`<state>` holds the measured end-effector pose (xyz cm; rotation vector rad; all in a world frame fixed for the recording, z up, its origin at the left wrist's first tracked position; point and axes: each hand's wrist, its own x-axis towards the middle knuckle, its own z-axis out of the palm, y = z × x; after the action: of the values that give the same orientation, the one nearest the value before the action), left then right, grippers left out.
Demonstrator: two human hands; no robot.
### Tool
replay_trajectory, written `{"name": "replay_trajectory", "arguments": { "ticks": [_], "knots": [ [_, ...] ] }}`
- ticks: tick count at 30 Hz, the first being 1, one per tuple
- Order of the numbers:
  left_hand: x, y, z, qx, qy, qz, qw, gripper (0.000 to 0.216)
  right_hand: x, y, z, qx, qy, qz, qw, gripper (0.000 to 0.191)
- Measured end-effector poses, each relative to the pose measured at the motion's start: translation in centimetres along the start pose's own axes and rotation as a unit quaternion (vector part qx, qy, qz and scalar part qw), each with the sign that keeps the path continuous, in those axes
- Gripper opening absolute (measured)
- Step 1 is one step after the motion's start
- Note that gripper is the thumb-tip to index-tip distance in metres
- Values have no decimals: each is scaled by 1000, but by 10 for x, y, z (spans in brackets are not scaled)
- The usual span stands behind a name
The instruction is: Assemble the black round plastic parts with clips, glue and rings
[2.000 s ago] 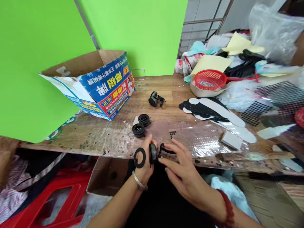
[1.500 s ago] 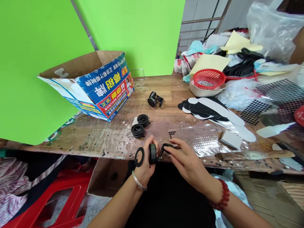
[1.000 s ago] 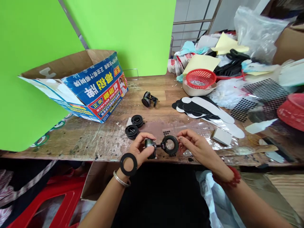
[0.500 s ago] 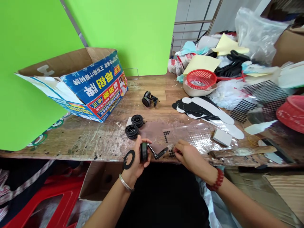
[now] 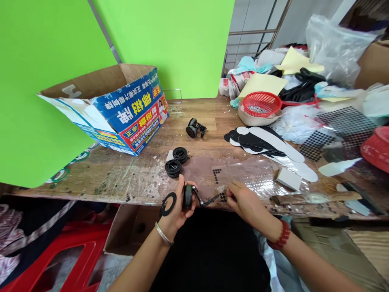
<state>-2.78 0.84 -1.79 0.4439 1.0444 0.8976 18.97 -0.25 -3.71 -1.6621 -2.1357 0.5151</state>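
My left hand [image 5: 175,211] is closed around a black round ribbed piece [image 5: 187,196] with a jointed metal arm [image 5: 199,198] sticking out to the right. A flat black ring [image 5: 168,204] rests at the outer side of that hand, by the palm. My right hand [image 5: 244,201] has its fingers curled together at the table's front edge. It is beside small black round dots [image 5: 223,197] on a clear plastic sheet [image 5: 243,172]; whatever its fingertips may hold is hidden. Two stacks of black rings [image 5: 173,168] lie beyond my left hand, and a similar wheeled black piece [image 5: 195,128] stands farther back.
A blue printed carton [image 5: 133,109] stands at the back left before green panels. To the right are black and white insole-shaped cutouts [image 5: 267,142], a red basket [image 5: 262,103], a white block [image 5: 289,179], a wooden-handled tool [image 5: 316,198] and heaped bags and scraps.
The whole view has shifted slightly, so things sit a little farther right. The jointed arm in my left hand points a bit lower. My right hand stays by the dots.
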Motion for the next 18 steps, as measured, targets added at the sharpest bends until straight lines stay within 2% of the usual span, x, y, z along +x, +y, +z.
{"name": "replay_trajectory", "arguments": {
  "ticks": [3,7,11,18],
  "knots": [
    [-2,-2,1,29,-8,5,1000,59,0,-12,-5,126,46,3,991,15],
    [-4,-5,7,66,-16,-8,998,62,10,-44,-17,259,22,-26,965,13],
    [-6,-9,13,87,-15,-3,996,64,19,-63,-18,282,3,-31,959,13],
    [-6,-13,14,76,-19,-6,997,65,23,-64,-9,262,-5,-27,965,13]
  ]
}}
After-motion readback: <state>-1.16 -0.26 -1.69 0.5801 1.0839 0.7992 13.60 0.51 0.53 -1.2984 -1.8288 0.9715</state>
